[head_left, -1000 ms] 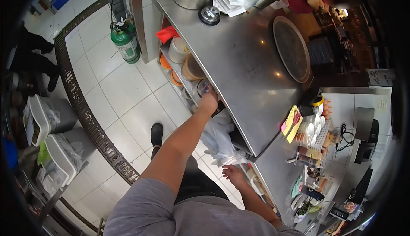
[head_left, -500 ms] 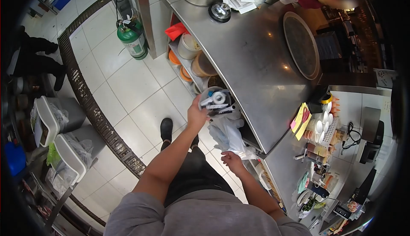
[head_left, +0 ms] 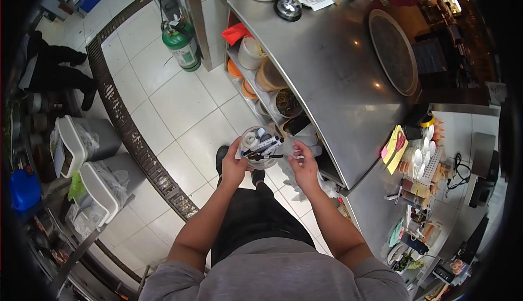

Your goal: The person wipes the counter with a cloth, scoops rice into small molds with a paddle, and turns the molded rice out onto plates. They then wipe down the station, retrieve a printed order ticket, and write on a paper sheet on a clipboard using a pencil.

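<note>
In the head view, the left hand [head_left: 233, 166] grips the rim of a clear tub [head_left: 262, 165] of markers [head_left: 269, 146], held above the tiled floor [head_left: 190, 105] beside the bench [head_left: 327, 78]. The right hand [head_left: 303, 164] is curled at the tub's other side; whether it grips anything, I cannot tell. A plastic bag [head_left: 293, 185] hangs just behind it; a white bucket [head_left: 251, 53] sits under the bench top, near a green cylinder [head_left: 182, 49].

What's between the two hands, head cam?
Head view: a clear tub holding markers and a white roll sits between the left hand and the right hand. The left grips its side; right-hand contact is unclear.
</note>
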The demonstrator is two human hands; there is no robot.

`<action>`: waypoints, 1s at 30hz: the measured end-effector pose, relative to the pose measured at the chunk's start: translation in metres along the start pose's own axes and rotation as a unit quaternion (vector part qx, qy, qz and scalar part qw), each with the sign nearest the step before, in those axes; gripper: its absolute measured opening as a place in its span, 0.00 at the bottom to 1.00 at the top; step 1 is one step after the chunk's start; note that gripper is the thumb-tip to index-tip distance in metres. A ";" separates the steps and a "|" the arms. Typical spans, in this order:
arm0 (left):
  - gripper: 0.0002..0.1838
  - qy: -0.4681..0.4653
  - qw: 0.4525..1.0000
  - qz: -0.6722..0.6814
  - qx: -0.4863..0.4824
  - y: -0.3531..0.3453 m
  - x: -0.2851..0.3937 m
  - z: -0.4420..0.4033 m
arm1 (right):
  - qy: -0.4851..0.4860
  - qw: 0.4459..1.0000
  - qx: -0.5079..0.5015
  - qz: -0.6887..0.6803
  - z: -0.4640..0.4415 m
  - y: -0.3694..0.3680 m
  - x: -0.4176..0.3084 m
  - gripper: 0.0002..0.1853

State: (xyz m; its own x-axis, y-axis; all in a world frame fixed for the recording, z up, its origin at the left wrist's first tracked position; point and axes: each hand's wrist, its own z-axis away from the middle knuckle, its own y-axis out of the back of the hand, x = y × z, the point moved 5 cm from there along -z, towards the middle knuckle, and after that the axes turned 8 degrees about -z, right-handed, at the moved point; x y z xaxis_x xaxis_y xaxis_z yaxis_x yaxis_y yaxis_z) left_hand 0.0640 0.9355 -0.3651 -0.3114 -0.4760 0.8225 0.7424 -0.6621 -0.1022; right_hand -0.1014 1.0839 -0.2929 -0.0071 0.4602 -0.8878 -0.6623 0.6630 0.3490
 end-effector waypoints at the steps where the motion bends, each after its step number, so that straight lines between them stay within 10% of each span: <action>1: 0.37 0.011 1.000 0.010 0.003 -0.004 0.000 -0.004 | 0.034 0.999 0.010 0.020 0.004 0.002 -0.006 0.25; 12: 0.35 -0.044 0.997 0.013 -0.058 -0.127 0.055 -0.127 | -0.033 0.995 0.086 0.032 0.094 0.072 0.064 0.23; 23: 0.37 -0.131 0.990 0.046 -0.024 -0.105 0.135 -0.180 | -0.129 0.980 0.153 -0.003 0.132 0.090 0.109 0.21; 30: 0.31 0.047 0.993 0.076 0.082 -0.063 0.009 -0.157 | -0.166 0.972 0.163 0.020 0.162 0.088 0.127 0.18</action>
State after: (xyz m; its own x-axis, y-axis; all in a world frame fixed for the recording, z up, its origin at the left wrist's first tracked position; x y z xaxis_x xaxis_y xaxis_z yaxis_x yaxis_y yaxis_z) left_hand -0.0787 0.8827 -0.4390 -0.2375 -0.6205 0.7474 0.8693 -0.4791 -0.1215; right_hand -0.0398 1.2964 -0.3262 0.2499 0.6191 -0.7445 -0.3942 0.7673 0.5058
